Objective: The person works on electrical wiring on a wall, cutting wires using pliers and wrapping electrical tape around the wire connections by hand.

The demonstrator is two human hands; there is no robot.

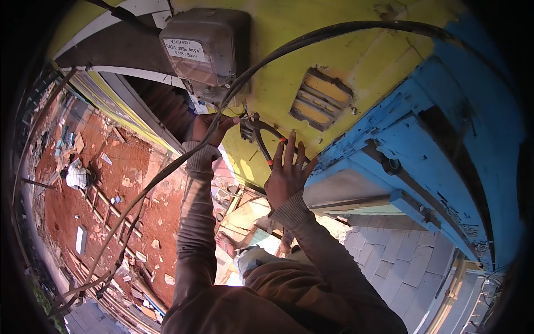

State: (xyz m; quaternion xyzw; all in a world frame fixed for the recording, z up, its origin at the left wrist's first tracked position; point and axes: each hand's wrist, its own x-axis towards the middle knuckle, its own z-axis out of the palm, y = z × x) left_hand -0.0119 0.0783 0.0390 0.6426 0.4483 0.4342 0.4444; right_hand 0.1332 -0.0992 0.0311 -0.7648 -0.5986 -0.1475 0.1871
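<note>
Below the electricity meter [206, 44] on the yellow-green wall, my left hand [210, 128] is closed, its fingertips beside the jaws of a pair of pliers. What it pinches is hidden, though thin wires [243, 110] show close by. The pliers [258, 127] have dark, spread handles with orange-red ends, and their jaws point up toward the meter's underside. My right hand [286, 177] is at the handle ends, fingers stretched upward over them and a ring on one finger. A thick black cable [236, 86] crosses in front of the left wrist.
A vent block [321, 100] is set in the wall to the right. Blue weathered boards [411, 139] project beyond it. Far below lie red soil [133, 161] with rubble, bamboo poles [108, 209], a crouching person [78, 175] and grey paving [389, 250].
</note>
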